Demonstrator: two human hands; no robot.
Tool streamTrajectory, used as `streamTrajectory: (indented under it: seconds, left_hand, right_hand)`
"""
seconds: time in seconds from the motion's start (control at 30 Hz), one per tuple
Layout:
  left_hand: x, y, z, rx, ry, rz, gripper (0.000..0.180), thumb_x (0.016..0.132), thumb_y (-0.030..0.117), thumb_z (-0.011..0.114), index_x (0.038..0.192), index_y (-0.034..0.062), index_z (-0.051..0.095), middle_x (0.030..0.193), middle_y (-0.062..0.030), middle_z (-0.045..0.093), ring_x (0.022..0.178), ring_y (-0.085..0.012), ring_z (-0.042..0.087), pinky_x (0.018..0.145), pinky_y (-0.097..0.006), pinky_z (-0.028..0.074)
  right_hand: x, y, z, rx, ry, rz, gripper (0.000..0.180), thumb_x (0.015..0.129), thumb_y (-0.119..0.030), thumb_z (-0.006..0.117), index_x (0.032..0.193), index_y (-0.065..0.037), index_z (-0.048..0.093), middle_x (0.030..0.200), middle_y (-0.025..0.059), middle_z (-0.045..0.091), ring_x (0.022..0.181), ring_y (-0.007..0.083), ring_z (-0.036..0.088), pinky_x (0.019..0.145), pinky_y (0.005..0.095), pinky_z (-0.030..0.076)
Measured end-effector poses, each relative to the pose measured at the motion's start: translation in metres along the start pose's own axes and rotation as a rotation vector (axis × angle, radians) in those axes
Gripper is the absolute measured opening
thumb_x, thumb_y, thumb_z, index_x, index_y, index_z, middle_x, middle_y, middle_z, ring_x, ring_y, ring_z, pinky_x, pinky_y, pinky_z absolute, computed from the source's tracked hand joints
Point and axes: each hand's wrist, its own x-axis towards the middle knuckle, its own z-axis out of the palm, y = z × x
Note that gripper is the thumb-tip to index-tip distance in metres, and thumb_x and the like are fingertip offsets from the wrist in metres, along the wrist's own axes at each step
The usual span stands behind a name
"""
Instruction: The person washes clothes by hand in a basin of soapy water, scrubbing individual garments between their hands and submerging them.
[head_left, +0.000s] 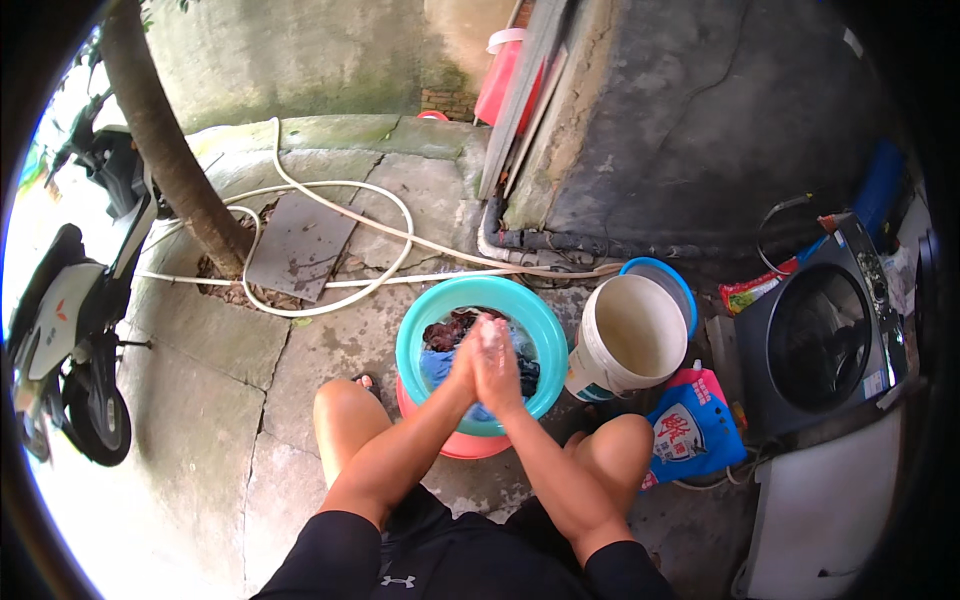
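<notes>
Above a turquoise basin (412, 350), my left hand (463, 362) and my right hand (494, 368) are pressed together. Their fingers are closed against each other, and whatever may lie between the palms is hidden. Pale, wet-looking patches show on the skin near the fingertips. Beneath them in the basin lie wet clothes, a dark brown garment (440, 333) and a blue garment (434, 367), partly covered by my hands. A red basin (474, 446) sits under the turquoise one.
Right of the basin stands a white bucket (590, 335), with a blue basin (684, 290) behind it and a blue detergent bag (700, 430) in front. A front-loading washing machine (820, 335) is farther right. A pale hose (405, 215) loops by a tree (165, 140); a scooter (80, 330) stands left.
</notes>
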Motion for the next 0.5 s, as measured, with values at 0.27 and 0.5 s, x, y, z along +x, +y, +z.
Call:
streamTrajectory:
  seconds: [0.27,0.5]
  left_hand:
    - [-0.017,-0.004,0.027,0.215,0.124,-0.094,0.048,0.095,0.059,0.051,0.101,0.0124,0.058,0.089,-0.0042,0.063,0.079,-0.0176,0.059,0.07,-0.037,0.05]
    - [-0.021,-0.02,0.018,0.354,0.104,-0.057,0.036,0.101,0.044,0.044,0.115,0.0135,0.059,0.107,-0.0037,0.065,0.096,-0.0158,0.059,0.088,-0.034,0.048]
  right_hand:
    - [0.004,0.01,-0.009,0.798,-0.097,0.719,0.043,0.103,-0.034,0.039,0.123,0.0,0.056,0.124,0.0176,0.06,0.114,0.0306,0.058,0.096,0.0365,0.044]
    - [0.001,0.015,-0.007,0.573,-0.067,0.66,0.051,0.105,-0.035,0.035,0.137,0.003,0.047,0.143,0.0218,0.047,0.132,0.0345,0.046,0.112,0.0388,0.033]
